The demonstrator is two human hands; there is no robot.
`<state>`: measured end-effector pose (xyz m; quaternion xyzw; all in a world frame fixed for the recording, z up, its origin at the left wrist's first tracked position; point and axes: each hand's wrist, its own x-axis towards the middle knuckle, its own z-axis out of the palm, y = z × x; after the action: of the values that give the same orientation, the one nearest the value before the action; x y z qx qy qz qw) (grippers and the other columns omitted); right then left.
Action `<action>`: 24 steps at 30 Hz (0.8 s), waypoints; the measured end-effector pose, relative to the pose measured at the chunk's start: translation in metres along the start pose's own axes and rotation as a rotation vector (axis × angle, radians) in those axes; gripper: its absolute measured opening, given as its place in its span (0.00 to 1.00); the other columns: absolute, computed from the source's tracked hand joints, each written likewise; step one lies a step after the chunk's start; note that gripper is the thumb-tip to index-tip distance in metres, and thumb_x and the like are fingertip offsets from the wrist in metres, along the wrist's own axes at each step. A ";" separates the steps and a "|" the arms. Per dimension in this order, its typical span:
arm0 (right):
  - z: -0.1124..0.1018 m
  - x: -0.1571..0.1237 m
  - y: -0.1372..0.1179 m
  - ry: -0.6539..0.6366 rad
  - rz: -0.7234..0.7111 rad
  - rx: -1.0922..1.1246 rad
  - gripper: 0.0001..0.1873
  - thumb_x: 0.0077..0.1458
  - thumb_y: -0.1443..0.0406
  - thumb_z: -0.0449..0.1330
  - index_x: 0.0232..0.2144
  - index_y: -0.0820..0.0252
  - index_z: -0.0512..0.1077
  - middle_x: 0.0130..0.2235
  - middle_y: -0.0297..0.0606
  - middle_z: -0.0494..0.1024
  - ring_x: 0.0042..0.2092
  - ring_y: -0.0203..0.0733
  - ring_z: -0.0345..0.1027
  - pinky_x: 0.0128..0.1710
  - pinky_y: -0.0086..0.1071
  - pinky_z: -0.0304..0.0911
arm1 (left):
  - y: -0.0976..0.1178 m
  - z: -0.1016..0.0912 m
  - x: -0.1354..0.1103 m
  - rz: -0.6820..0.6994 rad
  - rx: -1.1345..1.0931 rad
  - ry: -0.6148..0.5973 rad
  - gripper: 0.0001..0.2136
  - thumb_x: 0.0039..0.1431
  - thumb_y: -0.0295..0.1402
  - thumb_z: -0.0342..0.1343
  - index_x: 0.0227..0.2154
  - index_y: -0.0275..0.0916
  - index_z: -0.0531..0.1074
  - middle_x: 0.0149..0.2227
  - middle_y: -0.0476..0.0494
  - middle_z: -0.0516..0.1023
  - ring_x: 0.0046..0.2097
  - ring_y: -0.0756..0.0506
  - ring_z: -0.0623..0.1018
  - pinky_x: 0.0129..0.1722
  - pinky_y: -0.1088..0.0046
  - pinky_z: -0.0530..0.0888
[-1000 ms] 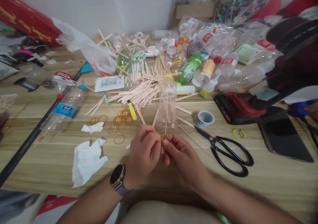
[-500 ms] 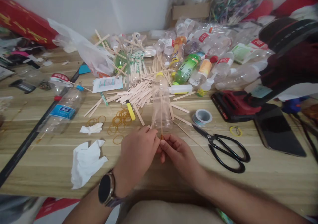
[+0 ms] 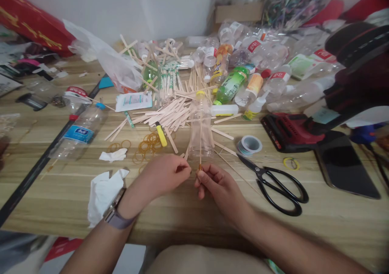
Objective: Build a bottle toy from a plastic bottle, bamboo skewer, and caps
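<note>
A thin wooden stick (image 3: 200, 147) stands out from the fingertips of my right hand (image 3: 219, 187), which pinches its near end. An orange-brown rubber band (image 3: 199, 167) is wound round the stick there. Behind it, a clear plastic bottle (image 3: 207, 138) with a yellow cap lies pointing away from me; the stick runs along it in view, and I cannot tell where they touch. My left hand (image 3: 165, 172), watch on its wrist, is just left of the stick and apart from it. Its fingers are curled together, and anything between them is hidden.
Loose rubber bands (image 3: 148, 146) and a yellow-handled tool (image 3: 161, 134) lie left of the bottle. Black scissors (image 3: 278, 185), a thread spool (image 3: 249, 145), a phone (image 3: 346, 164) and a red-black power tool (image 3: 291, 132) are at right. Flat wooden sticks (image 3: 170, 114) and bottles fill the back.
My left hand has drawn back to the left, off the banded stick end where both hands met. My right hand keeps its pinch. The whole view has shifted slightly.
</note>
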<state>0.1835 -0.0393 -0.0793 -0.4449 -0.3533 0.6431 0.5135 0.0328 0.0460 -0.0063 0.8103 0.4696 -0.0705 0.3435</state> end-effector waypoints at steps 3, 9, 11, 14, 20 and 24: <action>0.000 0.000 -0.001 -0.006 0.015 -0.005 0.24 0.56 0.46 0.65 0.29 0.61 0.68 0.27 0.32 0.73 0.24 0.32 0.63 0.29 0.28 0.61 | -0.005 -0.006 0.005 0.004 -0.087 -0.106 0.13 0.56 0.36 0.50 0.20 0.38 0.72 0.20 0.53 0.69 0.24 0.51 0.64 0.25 0.74 0.57; 0.001 0.002 -0.002 0.001 0.036 0.010 0.25 0.53 0.45 0.66 0.30 0.61 0.69 0.28 0.33 0.73 0.24 0.32 0.63 0.29 0.29 0.61 | -0.012 -0.016 0.017 -0.003 -0.256 -0.236 0.15 0.55 0.37 0.48 0.22 0.38 0.77 0.21 0.49 0.76 0.26 0.49 0.72 0.28 0.75 0.63; 0.002 0.002 -0.002 0.003 0.040 0.015 0.25 0.53 0.45 0.67 0.30 0.61 0.69 0.28 0.33 0.73 0.23 0.32 0.63 0.28 0.29 0.60 | -0.012 -0.019 0.021 0.019 -0.234 -0.264 0.14 0.52 0.35 0.48 0.18 0.38 0.74 0.20 0.49 0.76 0.26 0.48 0.72 0.28 0.75 0.64; 0.002 0.001 -0.001 -0.003 0.042 0.014 0.25 0.53 0.45 0.66 0.29 0.61 0.69 0.28 0.33 0.73 0.23 0.32 0.62 0.28 0.29 0.60 | -0.007 -0.023 0.024 0.040 -0.110 -0.291 0.11 0.47 0.33 0.51 0.12 0.40 0.70 0.17 0.50 0.73 0.23 0.49 0.69 0.25 0.74 0.62; 0.000 0.001 -0.001 -0.014 0.056 0.032 0.25 0.53 0.45 0.67 0.29 0.61 0.69 0.28 0.33 0.74 0.23 0.32 0.63 0.28 0.29 0.61 | 0.007 -0.031 0.030 0.026 0.084 -0.301 0.17 0.50 0.34 0.53 0.07 0.41 0.66 0.10 0.50 0.66 0.17 0.50 0.66 0.22 0.73 0.59; 0.000 0.001 -0.004 -0.031 0.044 0.057 0.25 0.52 0.46 0.68 0.29 0.61 0.70 0.28 0.33 0.74 0.23 0.32 0.64 0.28 0.28 0.60 | 0.000 -0.032 0.039 0.101 -0.083 -0.456 0.16 0.50 0.41 0.59 0.12 0.40 0.72 0.13 0.51 0.69 0.18 0.51 0.64 0.21 0.74 0.56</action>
<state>0.1847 -0.0378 -0.0757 -0.4275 -0.3331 0.6708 0.5063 0.0472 0.0936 0.0007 0.7810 0.3411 -0.2150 0.4769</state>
